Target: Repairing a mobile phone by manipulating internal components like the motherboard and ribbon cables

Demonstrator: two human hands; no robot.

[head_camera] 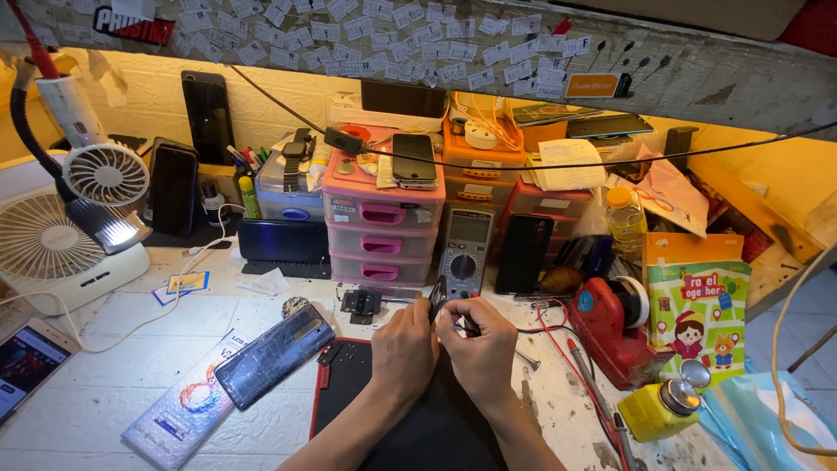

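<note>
My left hand (403,347) and my right hand (481,349) are close together over a black work mat (342,384) with a red edge. Between their fingers they pinch a small dark part (438,300), tilted upright; both hands touch it. My right hand also seems to hold a thin dark tool (469,326), but I cannot tell its kind. A dark phone with a cracked back (274,354) lies just left of my left hand, on a flat printed box (187,403). A small black bracket-like part (361,303) sits beyond my left hand.
Pink drawer units (382,228) and orange drawers (481,174) stand behind, with a multimeter (464,253) and a black phone (525,253) leaning there. White fans (61,235) are at left, a lit phone (24,361) at far left, a red tool (610,331) and yellow bottle (659,406) at right.
</note>
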